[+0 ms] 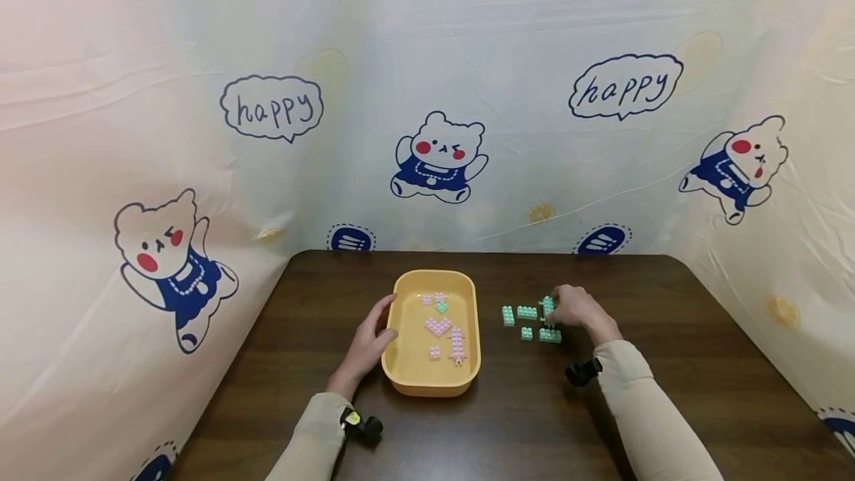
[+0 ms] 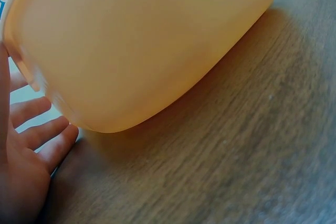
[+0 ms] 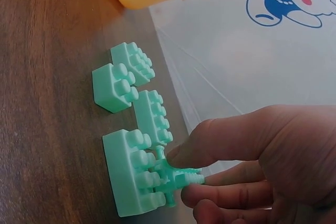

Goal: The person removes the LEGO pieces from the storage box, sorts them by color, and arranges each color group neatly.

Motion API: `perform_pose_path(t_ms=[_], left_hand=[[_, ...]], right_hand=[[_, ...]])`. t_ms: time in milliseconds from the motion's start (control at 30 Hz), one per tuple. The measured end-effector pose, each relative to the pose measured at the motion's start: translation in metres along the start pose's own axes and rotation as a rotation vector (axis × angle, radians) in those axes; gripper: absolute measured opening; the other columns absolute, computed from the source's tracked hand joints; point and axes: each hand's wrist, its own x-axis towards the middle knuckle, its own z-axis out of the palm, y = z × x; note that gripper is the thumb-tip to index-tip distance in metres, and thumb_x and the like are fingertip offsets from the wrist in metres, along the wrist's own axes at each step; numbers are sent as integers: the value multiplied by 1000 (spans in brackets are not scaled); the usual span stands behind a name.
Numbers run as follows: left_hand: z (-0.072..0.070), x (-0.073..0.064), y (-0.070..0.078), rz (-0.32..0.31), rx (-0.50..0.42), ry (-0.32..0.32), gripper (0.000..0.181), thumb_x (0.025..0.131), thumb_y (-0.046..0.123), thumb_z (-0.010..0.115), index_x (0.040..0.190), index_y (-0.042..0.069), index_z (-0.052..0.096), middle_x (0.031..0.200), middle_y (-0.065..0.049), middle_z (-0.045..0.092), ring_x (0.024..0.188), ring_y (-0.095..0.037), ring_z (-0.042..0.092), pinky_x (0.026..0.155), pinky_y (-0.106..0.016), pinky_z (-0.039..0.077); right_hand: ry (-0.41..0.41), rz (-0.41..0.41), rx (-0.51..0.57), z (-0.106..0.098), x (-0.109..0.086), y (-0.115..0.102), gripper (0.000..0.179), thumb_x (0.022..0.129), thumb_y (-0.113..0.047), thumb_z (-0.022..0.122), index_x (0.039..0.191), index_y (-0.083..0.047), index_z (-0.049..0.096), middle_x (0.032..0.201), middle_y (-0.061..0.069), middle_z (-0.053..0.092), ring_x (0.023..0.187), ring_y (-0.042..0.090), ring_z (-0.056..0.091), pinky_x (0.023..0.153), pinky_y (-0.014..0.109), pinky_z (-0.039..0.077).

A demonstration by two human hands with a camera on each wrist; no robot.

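The left hand [image 1: 367,340], fingers spread, touches a yellow oblong plastic tray [image 1: 430,390]; right of it, the right hand [image 1: 580,309] pinches a green pegged plastic block [image 3: 168,176], best held squarely.

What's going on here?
A person's right hand pinches a pegged green piece at the table, right of a yellow tray. Their left hand rests against the tray's left side. Four other green blocks sit on the table near the right hand. In the tray lie several pink pieces and one small green piece. Whether the pinched piece is lifted, I can't tell.
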Motion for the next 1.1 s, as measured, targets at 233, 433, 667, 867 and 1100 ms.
perform_pose_path(t_ms=[233, 433, 667, 867, 1100], left_hand=[[1, 3, -8, 10, 6, -1, 67, 88, -4, 52, 151, 5, 32, 150, -25, 38, 132, -40, 46, 98, -36, 45], [4, 10, -34, 8, -7, 33, 68, 88, -4, 52, 151, 11, 34, 150, -21, 40, 131, -38, 48, 99, -39, 45], [7, 11, -38, 2, 2, 71, 67, 88, -1, 53, 149, 19, 37, 149, -14, 44, 128, -31, 51, 99, -46, 45], [2, 6, -18, -6, -10, 38, 66, 88, -3, 52, 150, 12, 35, 149, -20, 42, 127, -36, 51, 97, -41, 46], [0, 0, -3, 11, -4, 0, 66, 88, -2, 52, 150, 4, 33, 147, -27, 41, 127, -42, 49, 89, -24, 47]], right_hand=[[3, -8, 7, 4, 2, 3, 56, 76, -21, 76, 122, 7, 59, 119, 29, 61, 102, 37, 60, 83, 53, 49], [15, -17, 17, 8, 4, 5, 55, 75, -20, 77, 119, 7, 61, 115, 27, 64, 95, 31, 60, 81, 50, 50], [34, -29, 14, 8, 5, 5, 54, 75, -20, 77, 119, 8, 61, 115, 26, 64, 95, 32, 60, 83, 51, 49], [36, -33, 9, 7, 5, 5, 55, 76, -21, 77, 120, 8, 60, 116, 27, 64, 96, 32, 61, 83, 51, 50], [15, -29, 37, 10, 3, 6, 56, 79, -21, 76, 122, 9, 58, 117, 25, 64, 90, 26, 59, 81, 47, 51]])
